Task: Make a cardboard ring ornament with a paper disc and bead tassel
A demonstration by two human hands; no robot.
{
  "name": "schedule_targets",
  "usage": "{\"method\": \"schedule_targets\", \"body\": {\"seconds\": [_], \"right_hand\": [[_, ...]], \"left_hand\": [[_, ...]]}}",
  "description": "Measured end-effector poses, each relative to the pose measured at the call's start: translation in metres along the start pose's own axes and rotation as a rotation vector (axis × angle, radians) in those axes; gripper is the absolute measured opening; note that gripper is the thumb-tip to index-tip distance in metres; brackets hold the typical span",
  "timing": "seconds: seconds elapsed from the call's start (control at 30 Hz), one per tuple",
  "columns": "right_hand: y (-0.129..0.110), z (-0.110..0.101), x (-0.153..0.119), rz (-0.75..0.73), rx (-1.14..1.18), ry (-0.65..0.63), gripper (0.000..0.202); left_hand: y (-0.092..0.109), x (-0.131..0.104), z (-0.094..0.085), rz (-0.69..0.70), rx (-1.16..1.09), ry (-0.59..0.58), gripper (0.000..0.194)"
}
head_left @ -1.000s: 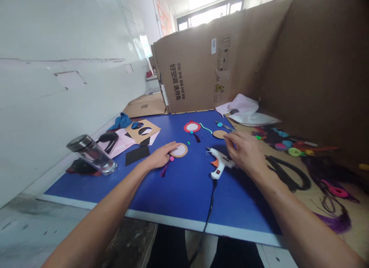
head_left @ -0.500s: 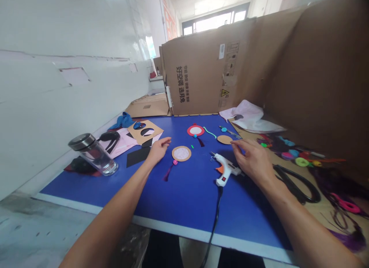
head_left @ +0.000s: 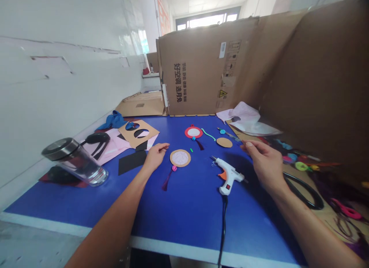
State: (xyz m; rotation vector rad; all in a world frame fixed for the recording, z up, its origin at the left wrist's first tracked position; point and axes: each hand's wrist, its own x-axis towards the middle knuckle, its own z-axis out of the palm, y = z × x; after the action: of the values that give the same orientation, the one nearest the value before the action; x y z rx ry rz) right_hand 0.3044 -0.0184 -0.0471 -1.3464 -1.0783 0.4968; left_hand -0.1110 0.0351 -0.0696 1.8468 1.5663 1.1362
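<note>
Blue tabletop (head_left: pixel 184 206) again, with a big cardboard box (head_left: pixel 198 75) standing along the far side and a white wall on the left. Main change is the left hand (head_left: pixel 155 155): a second ago it was down on the patterned disc (head_left: pixel 180 158), and now it's off it, just to the left, apart from the rim. Its fingers are loosely bent and close together; I can't tell if the tips meet, and I can't see anything in them. That disc lies flat, pink bead (head_left: pixel 174 168) at its lower edge and purple tassel (head_left: pixel 166 183) trailing toward the near edge.

Right hand (head_left: pixel 265 162) has moved too. Half a second ago its fingertips were right by the plain cardboard disc (head_left: pixel 224 142); now they're further right, with a gap between. Thumb and forefinger are nearly together near the end of a slim tool with a blue piece (head_left: pixel 222 132), but I honestly can't tell if they're pinching it.

White glue gun (head_left: pixel 228 175) lies on its side near that hand, and its back end is now clear of the fingers. Red-rimmed disc (head_left: pixel 193 132) still lies further back, beside the pale green strip (head_left: pixel 208 135).
</note>
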Motion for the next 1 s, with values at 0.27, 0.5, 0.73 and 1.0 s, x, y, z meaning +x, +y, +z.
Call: {"method": "schedule_targets", "body": {"seconds": [0.27,0.5,0.73,1.0], "right_hand": [[0.005,0.0,0.003,0.068,0.097,0.044,0.033],[0.006,-0.001,0.005,0.061,0.071,0.05,0.03],[0.006,-0.001,0.005,0.013,0.057,0.049,0.034],[0.002,-0.001,0.004,0.037,0.064,0.038,0.035]], "left_hand": [[0.008,0.001,-0.002,0.046,0.075,-0.048,0.038],[0.015,-0.002,-0.001,0.051,0.079,-0.064,0.039],[0.017,-0.005,0.002,0.081,0.092,-0.074,0.039],[0.016,-0.003,0.003,0.097,0.1,-0.077,0.038]]}}
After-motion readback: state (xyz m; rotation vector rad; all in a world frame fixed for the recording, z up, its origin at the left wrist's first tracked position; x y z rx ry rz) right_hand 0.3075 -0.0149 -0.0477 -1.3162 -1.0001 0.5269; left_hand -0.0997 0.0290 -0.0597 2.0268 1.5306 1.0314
